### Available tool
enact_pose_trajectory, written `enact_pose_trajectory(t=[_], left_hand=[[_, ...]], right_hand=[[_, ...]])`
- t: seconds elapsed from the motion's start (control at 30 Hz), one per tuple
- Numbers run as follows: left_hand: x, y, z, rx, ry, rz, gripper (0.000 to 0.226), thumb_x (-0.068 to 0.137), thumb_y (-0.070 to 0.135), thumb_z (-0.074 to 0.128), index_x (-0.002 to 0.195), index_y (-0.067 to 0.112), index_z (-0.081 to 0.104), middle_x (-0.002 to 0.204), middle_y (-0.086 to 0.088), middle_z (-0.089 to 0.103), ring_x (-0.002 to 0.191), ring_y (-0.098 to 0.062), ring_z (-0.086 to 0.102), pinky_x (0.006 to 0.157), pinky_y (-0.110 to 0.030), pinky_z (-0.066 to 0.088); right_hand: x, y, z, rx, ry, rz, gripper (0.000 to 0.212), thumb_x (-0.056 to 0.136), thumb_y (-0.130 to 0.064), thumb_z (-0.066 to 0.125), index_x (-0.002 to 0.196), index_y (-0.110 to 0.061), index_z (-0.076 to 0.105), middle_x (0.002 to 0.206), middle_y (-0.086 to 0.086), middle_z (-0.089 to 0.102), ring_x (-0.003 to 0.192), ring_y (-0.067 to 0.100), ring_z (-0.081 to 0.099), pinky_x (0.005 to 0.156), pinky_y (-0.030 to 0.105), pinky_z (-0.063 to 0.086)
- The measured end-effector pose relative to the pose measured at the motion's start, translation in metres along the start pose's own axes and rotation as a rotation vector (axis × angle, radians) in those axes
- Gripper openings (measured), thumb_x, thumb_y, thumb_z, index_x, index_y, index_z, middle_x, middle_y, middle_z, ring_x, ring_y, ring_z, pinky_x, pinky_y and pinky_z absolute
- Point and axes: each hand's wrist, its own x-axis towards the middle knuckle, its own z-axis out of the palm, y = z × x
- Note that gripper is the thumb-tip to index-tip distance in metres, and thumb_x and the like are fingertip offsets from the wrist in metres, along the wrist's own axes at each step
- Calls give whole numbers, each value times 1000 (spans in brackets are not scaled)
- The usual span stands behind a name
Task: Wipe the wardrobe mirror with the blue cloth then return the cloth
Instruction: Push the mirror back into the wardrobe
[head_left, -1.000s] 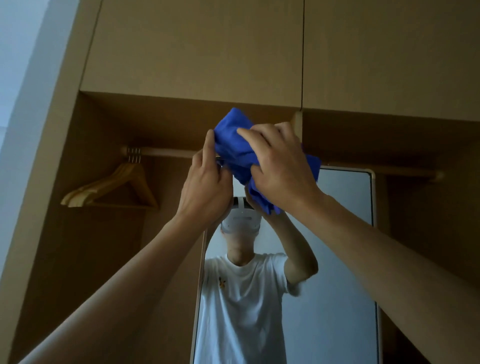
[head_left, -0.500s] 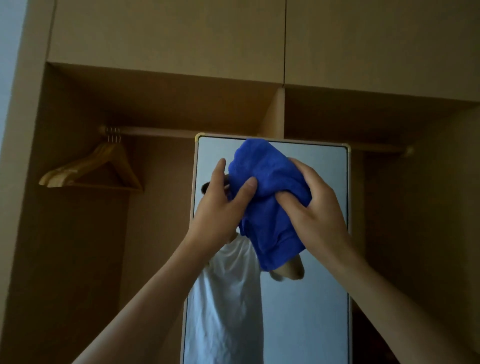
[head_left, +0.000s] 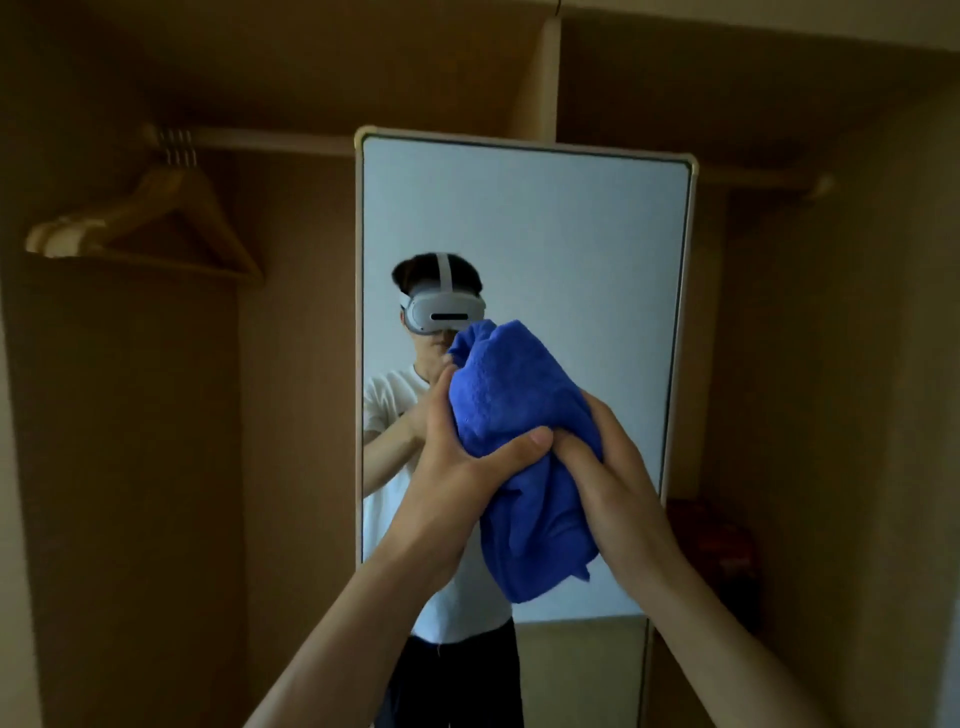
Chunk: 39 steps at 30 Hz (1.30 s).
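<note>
Up and far left of the grip: wooden hangers (head_left: 150, 223) bunched on the rail (head_left: 270, 141) in the open wardrobe (head_left: 130, 467). The rail runs on behind the mirror (head_left: 545, 234), which stands upright directly behind the grip, its top edge well above.

Just left of the grip, in the glass: reflection (head_left: 395, 410) of the person, with white headset, white t-shirt and dark trousers.

Left hand (head_left: 457, 462): clamped on the blue cloth (head_left: 514, 405) from its left side. The thumb lies across the front and the fingers wrap behind, mostly hidden.

Cloth: bunched into a lump between both hands, in front of the middle of the mirror. Its top bulges above the grip and a loose tail hangs below. Can't tell whether it touches the glass; it probably sits just off it, but the view has no depth cue.

Right hand (head_left: 618, 488): clamped on the cloth's right side with fingers curled into the fabric, its index finger touching the left thumb tip.

Right of the grip and slightly lower: a dim red object (head_left: 711, 545) beside the mirror frame, too dark to identify.
</note>
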Motion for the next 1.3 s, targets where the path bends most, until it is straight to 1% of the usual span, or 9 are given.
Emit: enact_pose_trajectory(t=[0.17, 0.33, 0.43, 0.57, 0.63, 0.73, 0.9, 1.07, 1.3], left_hand=[[-28, -36, 0, 146, -2, 29, 102, 71, 35, 89, 153, 51, 29, 151, 17, 48, 130, -9, 59, 99, -36, 59], [-65, -73, 4, 179, 33, -85, 105, 68, 44, 88, 148, 64, 23, 127, 42, 54, 118, 2, 63, 95, -32, 60], [-84, -94, 13, 154, 115, -193, 105, 57, 51, 91, 146, 54, 36, 123, 29, 65, 109, 0, 68, 91, -35, 61], [-108, -123, 26, 173, 239, -287, 74, 56, 50, 90, 123, 40, 59, 109, 17, 76, 98, -7, 75, 83, -35, 60], [-115, -135, 33, 204, 271, -291, 63, 59, 45, 91, 115, 33, 64, 102, 10, 79, 92, -10, 76, 73, -27, 60], [-122, -150, 42, 224, 295, -290, 51, 69, 33, 93, 111, 21, 68, 97, 3, 80, 89, -14, 77, 69, -18, 58], [-137, -167, 59, 267, 300, -322, 58, 64, 38, 92, 113, 22, 66, 98, 7, 79, 90, -9, 76, 70, -16, 57], [-158, -184, 70, 293, 327, -395, 44, 78, 11, 87, 115, 20, 65, 101, 4, 79, 92, -13, 76, 73, -21, 59], [-178, -182, 70, 292, 379, -457, 45, 80, 6, 84, 118, 23, 66, 104, 3, 79, 96, -15, 76, 79, -29, 61]], right_hand=[[-37, 28, -18, -112, -56, 39, 39, 103, -29, 52, 140, -38, 47, 132, -19, 60, 120, 3, 59, 101, 35, 51], [-75, 57, -41, -171, -142, 161, 41, 99, -39, 58, 138, -45, 47, 130, -25, 60, 118, 0, 60, 93, 25, 55], [-92, 71, -57, -214, -145, 226, 47, 93, -52, 60, 138, -43, 49, 127, -23, 60, 115, -2, 60, 90, 27, 56], [-115, 94, -90, -232, -97, 337, 45, 84, -70, 52, 127, -56, 51, 116, -37, 58, 107, -12, 59, 79, 10, 52], [-123, 108, -107, -245, -65, 394, 37, 87, -72, 50, 123, -62, 51, 115, -36, 58, 105, -12, 59, 78, 14, 52], [-124, 126, -128, -242, -45, 450, 34, 89, -64, 52, 123, -59, 50, 122, -27, 58, 106, -11, 58, 90, 23, 52], [-116, 143, -146, -320, -37, 418, 47, 93, -53, 56, 138, -46, 45, 124, -24, 54, 104, -19, 52, 72, 13, 50], [-111, 166, -148, -343, -48, 452, 60, 97, -42, 58, 151, -37, 32, 140, -13, 43, 112, -4, 49, 79, 20, 43], [-113, 184, -143, -216, -136, 561, 71, 98, -40, 57, 158, -34, 18, 161, -9, 29, 143, 7, 28, 102, 28, 32]])
